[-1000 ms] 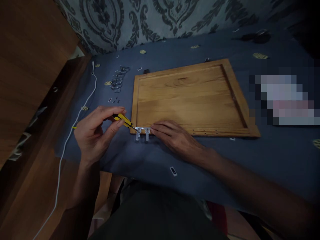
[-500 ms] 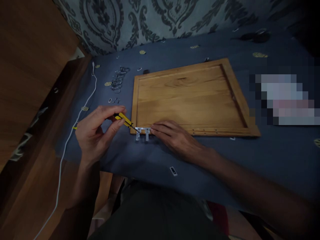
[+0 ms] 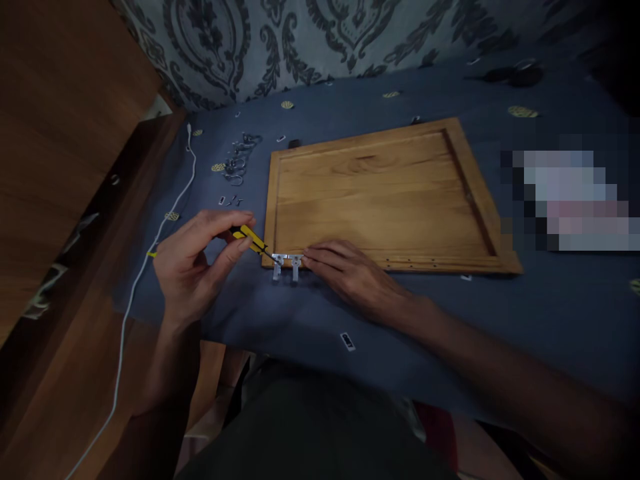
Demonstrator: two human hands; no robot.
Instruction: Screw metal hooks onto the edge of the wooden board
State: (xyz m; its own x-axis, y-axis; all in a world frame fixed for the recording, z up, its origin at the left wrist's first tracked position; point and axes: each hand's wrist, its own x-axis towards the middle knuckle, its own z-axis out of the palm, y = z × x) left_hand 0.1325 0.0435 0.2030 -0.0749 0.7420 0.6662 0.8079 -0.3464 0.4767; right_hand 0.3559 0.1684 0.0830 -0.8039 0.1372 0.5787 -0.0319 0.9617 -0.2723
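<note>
My left hand (image 3: 193,260) is closed in a pinch on a yellow-and-black screwdriver (image 3: 251,239). The screwdriver slants down to the right, its tip at the left part of a shiny metal bracket (image 3: 287,257). Two prongs of the bracket stick out past the near edge of a framed wooden panel (image 3: 365,200), close to its front left corner. Fingers together, my right hand (image 3: 353,277) lies on that edge and holds the bracket's right end. The exact contact of the screwdriver tip is too small to make out.
Several metal hooks or rings (image 3: 239,160) lie left of the panel, with small screws (image 3: 234,201) nearer me. A white cable (image 3: 131,293) runs along the left side. The dark blue patterned cloth (image 3: 400,360) lies under everything. A black object (image 3: 515,73) sits at the back right.
The whole view has shifted very slightly. Both hands, the screwdriver and the bracket keep nearly the same places relative to the panel.
</note>
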